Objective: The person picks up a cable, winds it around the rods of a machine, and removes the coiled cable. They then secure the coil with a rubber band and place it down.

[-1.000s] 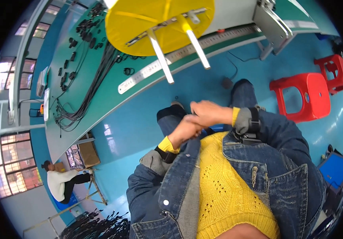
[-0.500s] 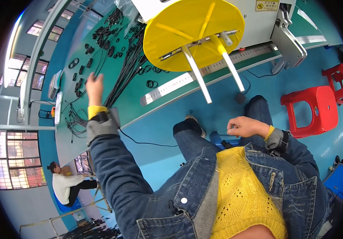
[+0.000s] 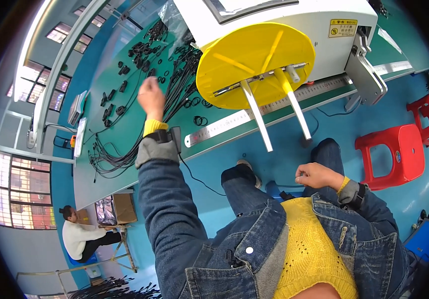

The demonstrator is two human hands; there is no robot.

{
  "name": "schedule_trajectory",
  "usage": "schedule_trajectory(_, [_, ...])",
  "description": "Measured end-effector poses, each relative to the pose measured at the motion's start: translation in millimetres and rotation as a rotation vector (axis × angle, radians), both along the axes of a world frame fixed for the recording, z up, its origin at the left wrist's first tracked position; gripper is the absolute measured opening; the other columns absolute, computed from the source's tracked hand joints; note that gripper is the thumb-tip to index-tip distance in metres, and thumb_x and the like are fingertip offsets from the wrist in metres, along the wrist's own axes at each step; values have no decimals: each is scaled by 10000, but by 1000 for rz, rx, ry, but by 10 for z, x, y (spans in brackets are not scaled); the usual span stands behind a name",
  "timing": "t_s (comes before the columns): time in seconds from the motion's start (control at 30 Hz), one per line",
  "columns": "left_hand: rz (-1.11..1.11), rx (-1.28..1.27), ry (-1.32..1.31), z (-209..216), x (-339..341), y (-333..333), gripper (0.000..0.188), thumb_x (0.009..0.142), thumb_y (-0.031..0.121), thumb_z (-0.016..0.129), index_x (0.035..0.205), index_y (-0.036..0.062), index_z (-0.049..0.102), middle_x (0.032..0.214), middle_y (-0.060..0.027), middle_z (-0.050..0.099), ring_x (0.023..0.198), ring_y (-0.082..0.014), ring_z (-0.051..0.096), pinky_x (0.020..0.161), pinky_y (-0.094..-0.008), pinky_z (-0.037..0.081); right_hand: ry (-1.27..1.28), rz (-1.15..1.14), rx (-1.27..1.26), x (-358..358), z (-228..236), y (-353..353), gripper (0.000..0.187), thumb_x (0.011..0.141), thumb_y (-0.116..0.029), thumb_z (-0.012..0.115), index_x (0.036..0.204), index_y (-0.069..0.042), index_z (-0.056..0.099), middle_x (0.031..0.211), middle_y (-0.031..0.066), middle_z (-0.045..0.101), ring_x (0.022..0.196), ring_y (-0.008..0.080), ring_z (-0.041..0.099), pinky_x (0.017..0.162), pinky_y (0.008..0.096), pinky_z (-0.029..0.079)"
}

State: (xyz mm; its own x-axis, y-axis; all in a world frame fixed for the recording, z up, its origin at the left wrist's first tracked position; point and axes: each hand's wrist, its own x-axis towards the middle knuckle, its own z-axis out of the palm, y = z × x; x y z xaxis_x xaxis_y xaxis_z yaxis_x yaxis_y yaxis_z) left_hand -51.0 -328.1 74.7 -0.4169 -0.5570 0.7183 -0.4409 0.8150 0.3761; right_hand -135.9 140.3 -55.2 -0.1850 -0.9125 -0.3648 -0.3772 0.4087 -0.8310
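My left hand [image 3: 152,99] is over the green-topped table with its fingers curled together. Whatever they may hold is hidden. Just beside it on the right runs a bundle of black cables [image 3: 177,94], and loose coiled cables [image 3: 121,110] lie to its left. My right hand [image 3: 320,176] hovers above my lap, thumb and fingers drawn together; anything between them is too small to make out. Between and beyond my hands, a yellow disc [image 3: 239,52] with two pale rods [image 3: 256,114] sticks out from a white machine [image 3: 294,25].
A metal ruler [image 3: 219,129] lies along the table's front edge, near black rings [image 3: 200,120]. Red stools [image 3: 398,157] stand at the right. A thin black cord [image 3: 194,175] hangs by my left wrist. Another person [image 3: 77,236] sits at the lower left.
My left hand has shifted right across the table, nearer the cable bundle, and its fingers look more curled. My right hand stays above my lap. The whole view has tilted slightly.
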Motion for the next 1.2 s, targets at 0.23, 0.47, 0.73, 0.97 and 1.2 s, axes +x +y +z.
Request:
schedule_trajectory(0.23, [-251, -296, 442, 884, 581, 1431, 118, 826, 15, 565, 912, -53, 610, 822, -99, 635, 678, -142, 562, 573, -250, 448, 97, -352, -383, -61, 330, 27, 211, 805, -145, 588, 954, 5, 587, 669, 64, 574, 579, 130, 527, 549, 256, 428])
schedule_trajectory(0.47, [-587, -179, -158, 878, 721, 2831, 161, 775, -37, 572, 932, -29, 608, 727, -102, 570, 531, -171, 470, 477, -249, 386, 952, -491, -1225, -87, 1572, 6, 419, 770, -119, 667, 1129, 48, 527, 964, 116, 571, 670, 154, 526, 576, 244, 456])
schedule_trajectory(0.73, [-613, 222, -127, 769, 379, 2907, 125, 818, 21, 588, 934, -20, 608, 665, -27, 521, 552, -87, 453, 491, -205, 367, 1195, -376, -1197, -409, 1486, -183, 304, 703, -74, 678, 973, 23, 576, 821, 114, 569, 650, 248, 550, 551, 313, 471])
schedule_trajectory(0.97, [-675, 528, 102, 505, 29, 2581, 116, 847, 61, 588, 922, -24, 615, 716, 19, 543, 608, -27, 440, 527, -170, 359, 947, -584, -1090, -501, 1255, -722, 132, 738, -79, 634, 842, -24, 573, 693, 108, 538, 609, 280, 556, 542, 350, 470])
schedule_trajectory(1.2, [-625, 517, 212, 391, -60, 2528, 132, 843, 47, 588, 940, -27, 637, 706, 20, 531, 594, -29, 435, 529, -165, 354, 878, -696, -1037, -647, 1216, -833, 89, 746, -97, 627, 796, -31, 597, 693, 120, 572, 625, 283, 571, 560, 345, 479])
